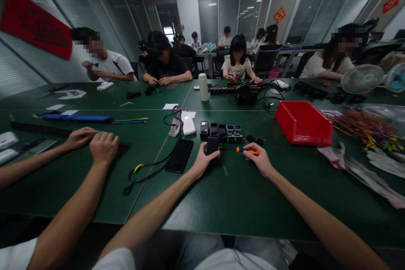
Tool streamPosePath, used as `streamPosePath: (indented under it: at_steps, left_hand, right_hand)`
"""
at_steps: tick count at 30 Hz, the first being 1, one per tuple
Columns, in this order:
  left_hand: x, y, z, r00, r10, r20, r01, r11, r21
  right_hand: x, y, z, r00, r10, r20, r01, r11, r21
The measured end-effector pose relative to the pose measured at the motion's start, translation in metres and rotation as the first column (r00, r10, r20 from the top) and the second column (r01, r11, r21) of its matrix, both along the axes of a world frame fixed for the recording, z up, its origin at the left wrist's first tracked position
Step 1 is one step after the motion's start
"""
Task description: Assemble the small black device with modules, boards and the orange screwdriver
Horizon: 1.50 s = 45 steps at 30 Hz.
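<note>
My left hand is closed round a small black rectangular case, held just above the green table. In my right hand, thumb and fingers pinch a slim orange-and-black hand tool. The tool's orange end points left toward the case and stays apart from it; its exact kind is too small to make out. Right behind my hands stands a row of small black devices, beside stacked modules with bare circuit boards. A flat black piece lies just beyond my right hand.
Left of my left hand lie a black phone, a looped black cable and a white device. A red bin, gloves and bundled wires occupy the right. A co-worker's hands work close by at left. A bottle stands farther back.
</note>
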<state>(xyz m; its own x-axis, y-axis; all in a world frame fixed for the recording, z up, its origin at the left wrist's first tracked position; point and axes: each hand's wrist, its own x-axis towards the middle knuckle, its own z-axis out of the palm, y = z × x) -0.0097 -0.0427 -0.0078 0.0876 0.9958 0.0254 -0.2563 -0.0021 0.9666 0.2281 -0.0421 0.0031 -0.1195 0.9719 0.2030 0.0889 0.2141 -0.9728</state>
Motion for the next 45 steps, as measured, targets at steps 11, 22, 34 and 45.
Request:
streamPosePath:
  at_steps: [11, 22, 34, 45]
  left_hand:
    - [0.001, -0.001, -0.003, 0.998, 0.045, -0.032, -0.044, 0.999, 0.031]
    - [0.004, -0.006, 0.005, 0.998, 0.018, 0.052, -0.017, 1.0, -0.012]
    - [0.003, -0.006, 0.006, 0.993, 0.054, -0.102, -0.046, 0.996, 0.082]
    - [-0.001, -0.001, 0.004, 0.973, 0.113, -0.2, -0.077, 0.981, 0.179]
  right_hand:
    - [0.001, 0.003, -0.005, 0.997, 0.009, -0.075, -0.012, 0.999, -0.034]
    - [0.0, 0.001, -0.003, 0.997, 0.057, -0.042, -0.059, 0.997, -0.04]
    - [0.0, 0.0, -0.001, 0.998, 0.067, -0.017, -0.068, 0.996, -0.06]
    - [0.001, 0.0, 0.001, 0.998, 0.056, 0.012, -0.055, 0.995, -0.078]
